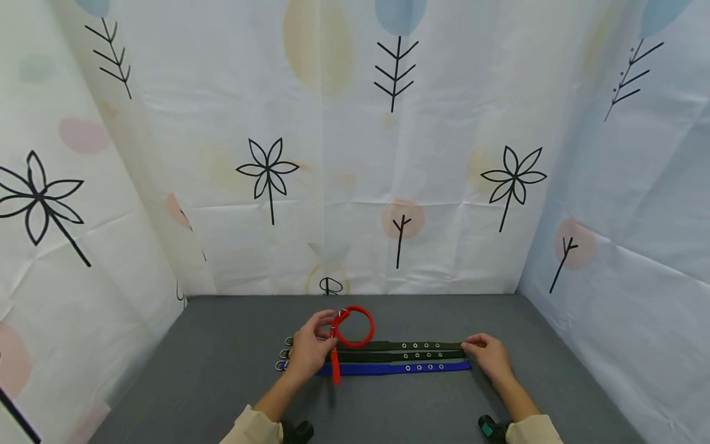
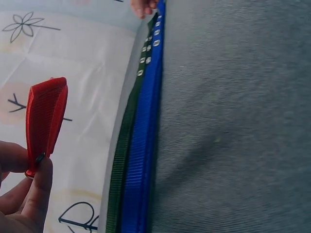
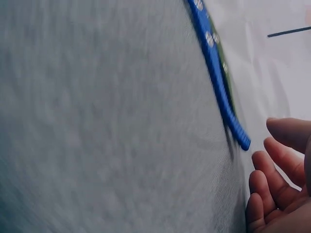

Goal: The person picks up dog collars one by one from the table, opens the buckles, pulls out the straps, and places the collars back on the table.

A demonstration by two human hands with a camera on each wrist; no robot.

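My left hand (image 1: 308, 348) pinches a red collar (image 1: 371, 327), closed into a loop with its tail hanging down, above the left part of three collars laid straight side by side. Farthest back lies a dark green collar (image 1: 396, 346), then a second dark green collar (image 1: 383, 356), and in front a blue collar (image 1: 383, 369). All three have metal eyelets toward their right ends. My right hand (image 1: 490, 354) is at the right ends of the green collars, fingertips close to them; the right wrist view shows its fingers (image 3: 277, 177) loosely bent, apart from the blue tip.
Grey cloth covers the table (image 1: 421, 410). Metal rings (image 1: 281, 365) show at the collars' left ends, partly behind my left hand. A white patterned curtain (image 1: 355, 246) stands around the back and sides. Dark wrist devices (image 1: 490, 427) sit at both sleeves.
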